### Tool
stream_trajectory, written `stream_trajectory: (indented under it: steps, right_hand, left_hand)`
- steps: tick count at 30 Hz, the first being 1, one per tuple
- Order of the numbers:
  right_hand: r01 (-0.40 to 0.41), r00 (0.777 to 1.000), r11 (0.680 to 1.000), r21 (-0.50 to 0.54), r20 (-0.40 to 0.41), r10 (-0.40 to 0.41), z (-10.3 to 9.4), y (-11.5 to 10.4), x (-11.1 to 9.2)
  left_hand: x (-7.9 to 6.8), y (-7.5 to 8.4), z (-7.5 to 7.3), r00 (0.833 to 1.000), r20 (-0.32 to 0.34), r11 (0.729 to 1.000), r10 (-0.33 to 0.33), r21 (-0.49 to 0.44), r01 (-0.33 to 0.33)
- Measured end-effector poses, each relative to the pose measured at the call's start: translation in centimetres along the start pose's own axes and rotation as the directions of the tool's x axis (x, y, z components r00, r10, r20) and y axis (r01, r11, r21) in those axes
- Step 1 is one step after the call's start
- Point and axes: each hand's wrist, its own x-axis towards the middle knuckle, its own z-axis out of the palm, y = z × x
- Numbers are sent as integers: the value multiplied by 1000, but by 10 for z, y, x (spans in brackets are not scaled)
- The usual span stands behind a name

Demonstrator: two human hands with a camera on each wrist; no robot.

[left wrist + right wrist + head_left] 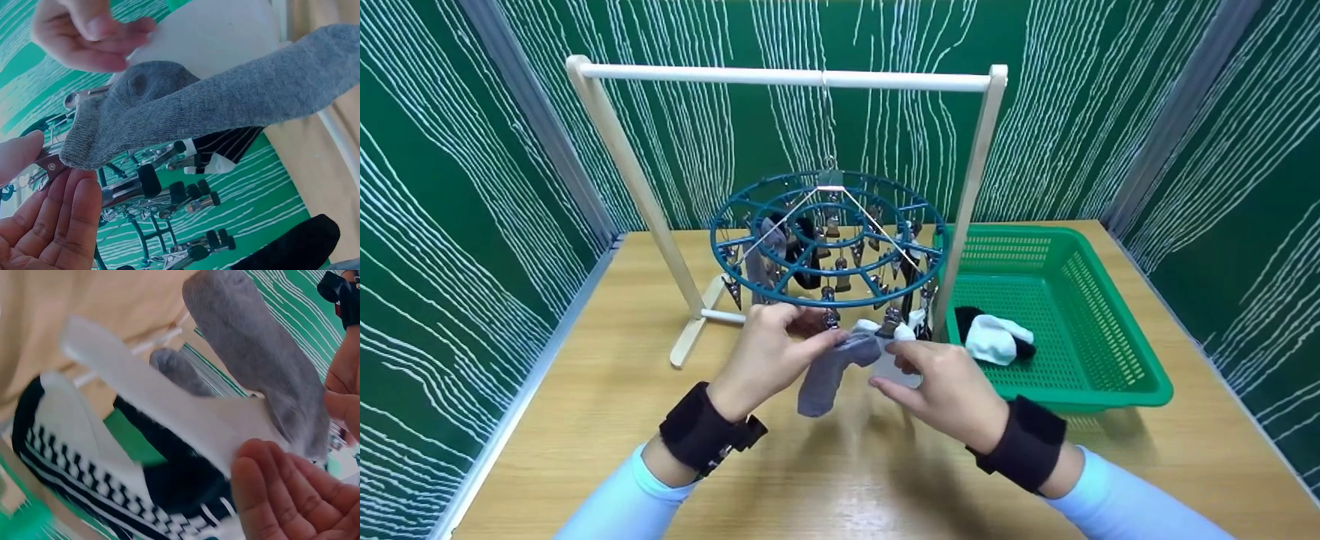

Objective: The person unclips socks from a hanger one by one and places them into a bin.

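Observation:
In the head view my left hand [776,349] is at the front rim of a round blue-green drying hanger [829,304]. Its thumb and fingers pinch a metal clip [52,163] at the cuff of a grey sock [185,107], whose foot hangs free. My right hand [949,382] is beside a white sock [896,371] that hangs from the neighbouring clip [891,321]. In the right wrist view its fingers [275,489] lie nearly straight against this white sock, with the thumb out of sight.
The hanger hooks over the bar [787,76] of a wooden stand. Other socks hang from it, including a checkered black-and-white one [84,467]. To the right, a green basket [1110,345] holds a white sock [994,341] and black ones, on the wooden table [607,420].

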Motion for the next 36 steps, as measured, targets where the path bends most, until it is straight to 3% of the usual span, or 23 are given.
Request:
stream_trajectory:
  steps: [9,15,19,25,32,36]
  right_hand:
    - [-145,986,962,231,115,121,21,11,9]
    - [-218,973,881,421,166,162,31,15,12]
    - [-219,975,833,508,139,171,38,16,12]
    - [-156,988,822,548,80,134,46,13,12]
    - [-104,994,857,505,31,102,51,11,12]
    - [-92,996,855,511,31,89,50,10,11]
  left_hand:
    - [-1,-2,-1,998,50,999,-24,-41,26]
    - [0,-3,0,998,54,998,-13,-57,16]
    - [0,-3,0,999,53,998,-12,-60,15]
    - [0,-3,1,999,49,999,-14,-43,16]
    - [0,-7,2,999,44,999,15,-47,-13]
    - [-1,-8,2,999,36,998,35,-51,-33]
